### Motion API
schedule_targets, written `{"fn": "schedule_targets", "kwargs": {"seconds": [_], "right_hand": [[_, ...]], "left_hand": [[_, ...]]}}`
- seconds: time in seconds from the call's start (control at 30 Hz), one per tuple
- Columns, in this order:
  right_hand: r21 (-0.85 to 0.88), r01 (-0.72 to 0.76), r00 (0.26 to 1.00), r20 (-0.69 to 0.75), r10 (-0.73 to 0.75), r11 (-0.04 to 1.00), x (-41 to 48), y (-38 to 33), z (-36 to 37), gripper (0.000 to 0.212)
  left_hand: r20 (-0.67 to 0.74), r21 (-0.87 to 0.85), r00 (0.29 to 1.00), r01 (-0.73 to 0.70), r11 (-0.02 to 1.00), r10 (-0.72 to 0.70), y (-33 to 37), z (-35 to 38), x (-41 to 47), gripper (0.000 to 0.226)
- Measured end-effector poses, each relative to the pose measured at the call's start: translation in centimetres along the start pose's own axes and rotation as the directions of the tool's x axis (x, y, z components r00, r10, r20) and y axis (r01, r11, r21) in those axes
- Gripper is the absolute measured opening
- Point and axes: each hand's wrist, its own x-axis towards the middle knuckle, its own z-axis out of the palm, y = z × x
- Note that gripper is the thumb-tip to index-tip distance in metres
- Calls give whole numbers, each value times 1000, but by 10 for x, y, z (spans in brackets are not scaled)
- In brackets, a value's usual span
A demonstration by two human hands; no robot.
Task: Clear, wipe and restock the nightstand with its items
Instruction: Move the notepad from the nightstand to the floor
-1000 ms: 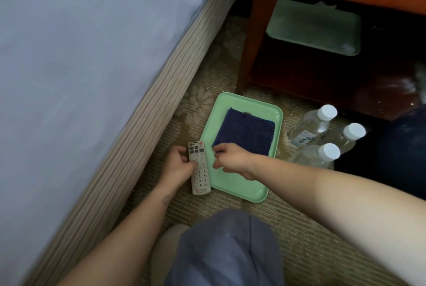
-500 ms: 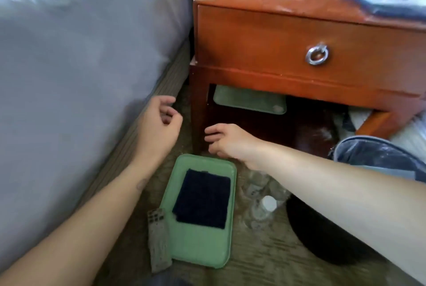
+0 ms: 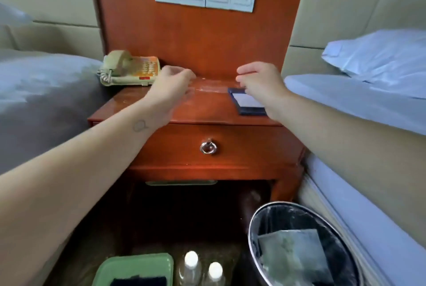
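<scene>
- Roughly the early-to-middle stretch of the job, by judgement: clearing begun, not finished.
- Left hand (image 3: 171, 82) and right hand (image 3: 258, 80) both raised over the back of the nightstand (image 3: 207, 110) top; fingers (image 3: 187, 75) on each loosely curled, a little apart from the thumbs, nothing visibly gripped.
- Just left of the left fingers: telephone (image 3: 131, 67), on the top, not yet lifted off.
- Under the right fingers and back toward the wrist: dark blue folder (image 3: 247, 104) with a pale sheet, flat on the top, also not removed.
- Between the two sets of fingertips: glossy wood with a pale smear or glare; cannot tell which.
- Well below the fingers, down on the floor: green tray (image 3: 136, 265) holding a dark cloth (image 3: 138, 281), two capped bottles (image 3: 191, 262) just to its right, a lined bin (image 3: 265, 228) beyond those.
- Edge of a second tray (image 3: 181, 182) on the lower shelf, under the drawer.
- Wiping apparently not started: cloth lying in the tray, far from both hands.
- Judged remaining: take off telephone and folder, fetch cloth, wipe, put everything back.
</scene>
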Motion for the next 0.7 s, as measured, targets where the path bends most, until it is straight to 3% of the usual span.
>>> {"fn": "schedule_targets", "kwargs": {"seconds": [0.07, 0.2, 0.3, 0.43, 0.53, 0.6, 0.7], "right_hand": [[-106, -106, 994, -41, 103, 989, 17, 17, -24, 35], [-95, -351, 935, 24, 354, 932, 23, 40, -45, 28], [-74, -413, 903, 94, 418, 908, 23, 46, -48, 52], [-111, -427, 894, 97, 437, 898, 29, 48, -51, 53], [-104, -446, 885, 98, 455, 889, 32, 52, -52, 33], [-44, -453, 887, 75, 455, 891, 32, 52, -54, 21], [156, -488, 873, 70, 483, 859, 30, 56, -58, 28]], "left_hand": [[142, -55, 974, 186, 981, -177, 12, 33, 6, 35], [292, 42, 897, 335, 941, -332, 16, 75, 9, 57], [339, 10, 846, 435, 900, -412, 11, 87, 13, 62], [320, -69, 831, 500, 863, -456, 6, 93, 17, 63], [309, -72, 831, 506, 860, -463, 4, 93, 18, 51], [264, -57, 854, 478, 876, -449, 1, 92, 19, 43], [163, -48, 905, 404, 913, -392, -5, 83, 21, 40]]}}
